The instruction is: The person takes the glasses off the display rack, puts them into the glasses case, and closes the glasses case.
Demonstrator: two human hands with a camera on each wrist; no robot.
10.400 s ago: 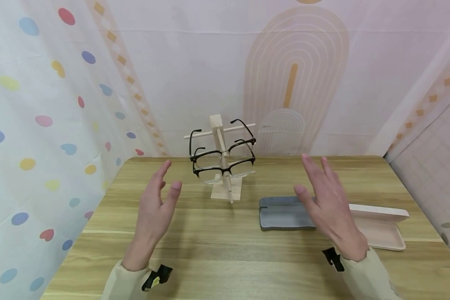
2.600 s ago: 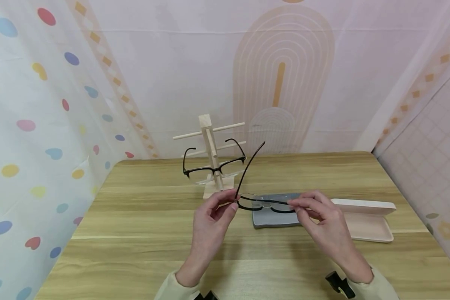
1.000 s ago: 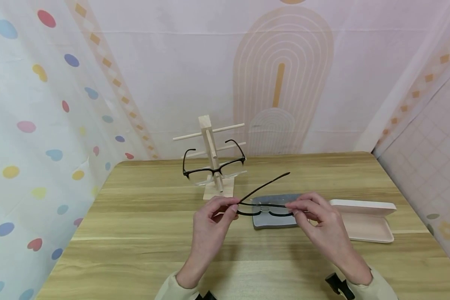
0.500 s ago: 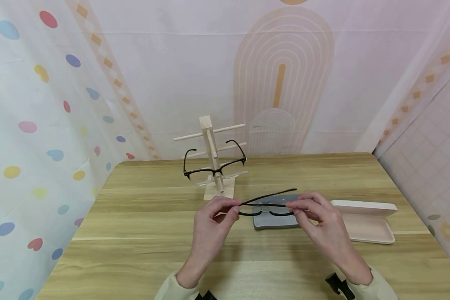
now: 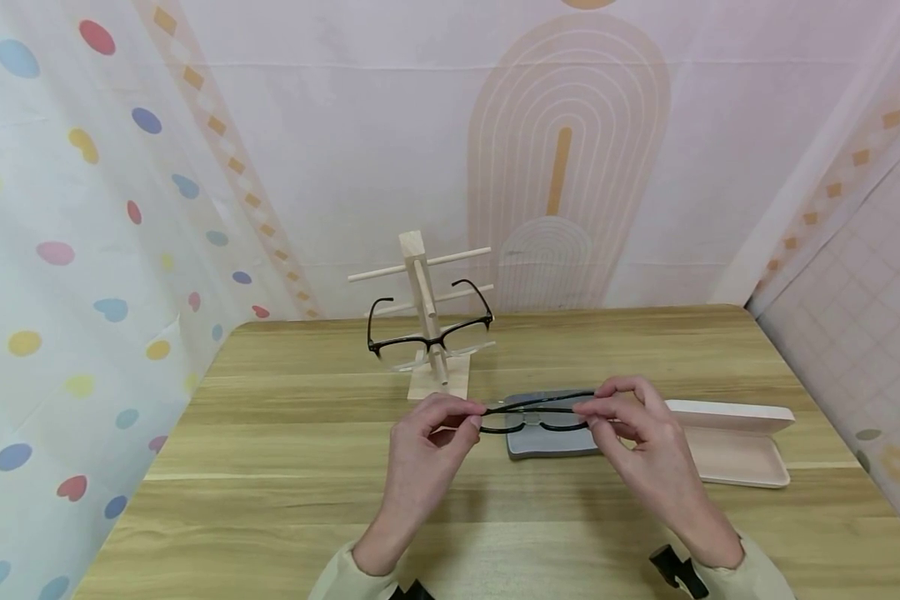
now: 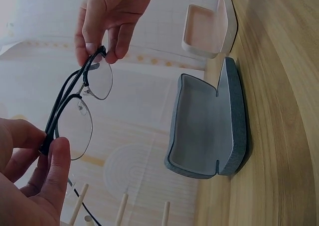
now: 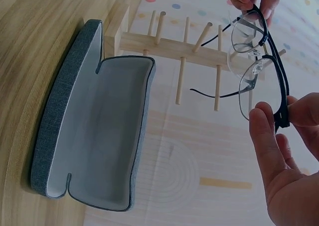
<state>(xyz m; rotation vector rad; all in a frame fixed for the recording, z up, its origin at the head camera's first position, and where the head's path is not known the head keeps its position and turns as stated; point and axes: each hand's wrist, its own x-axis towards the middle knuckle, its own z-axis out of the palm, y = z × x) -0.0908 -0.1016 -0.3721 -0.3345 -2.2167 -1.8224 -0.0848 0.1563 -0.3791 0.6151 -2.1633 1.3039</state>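
Above the gray case (image 5: 555, 444), it's the left hand (image 5: 431, 450) and right hand (image 5: 641, 442) pinching black-rimmed glasses (image 5: 532, 410), one at each end!
Temples folded along the frame; the gray case sits open on the tabletop (image 5: 285, 467), pink case (image 5: 742, 461) open to its right, wooden stand (image 5: 422, 292) with a second pair (image 5: 430, 342) behind and left of it.

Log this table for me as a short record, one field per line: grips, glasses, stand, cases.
Left grip: pinches one end of the held glasses
Right grip: pinches the other end
Held glasses: black-rimmed, arms folded or nearly so, off the table
Wooden stand: bears a second pair
Gray case: open, on the table
Pink case: open, right of the gray one in the head view
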